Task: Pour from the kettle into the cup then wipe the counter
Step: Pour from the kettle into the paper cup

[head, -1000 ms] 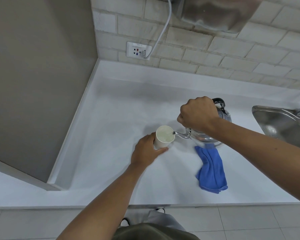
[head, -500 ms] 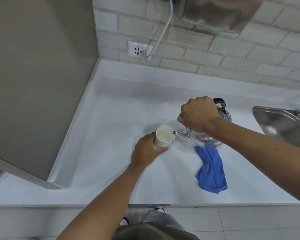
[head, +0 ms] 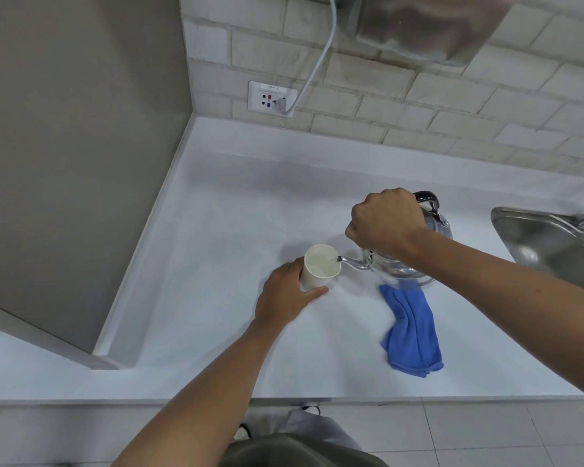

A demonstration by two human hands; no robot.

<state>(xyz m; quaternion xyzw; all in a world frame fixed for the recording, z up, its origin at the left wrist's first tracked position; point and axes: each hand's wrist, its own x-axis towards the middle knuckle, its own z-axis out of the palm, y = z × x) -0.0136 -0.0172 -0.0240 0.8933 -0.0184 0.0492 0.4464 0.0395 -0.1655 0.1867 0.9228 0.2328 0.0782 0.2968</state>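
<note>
A white cup [head: 321, 268] stands on the white counter [head: 216, 298], and my left hand [head: 289, 298] holds its side with the thumb curled round the front. My right hand [head: 385, 220] grips the handle of a shiny steel kettle [head: 398, 267], tilted left so its spout tip sits over the cup's rim. Pale liquid shows inside the cup. A blue cloth [head: 412, 332] lies crumpled on the counter just below the kettle.
A steel sink [head: 550, 244] is set into the counter at the right. A grey panel wall [head: 75, 163] closes the left side. A wall socket [head: 272, 98] with a white cable sits on the brick backsplash. The counter's front edge runs along the bottom.
Almost nothing differs: both hands, cup and kettle keep the same pose, with the spout staying over the cup's rim.
</note>
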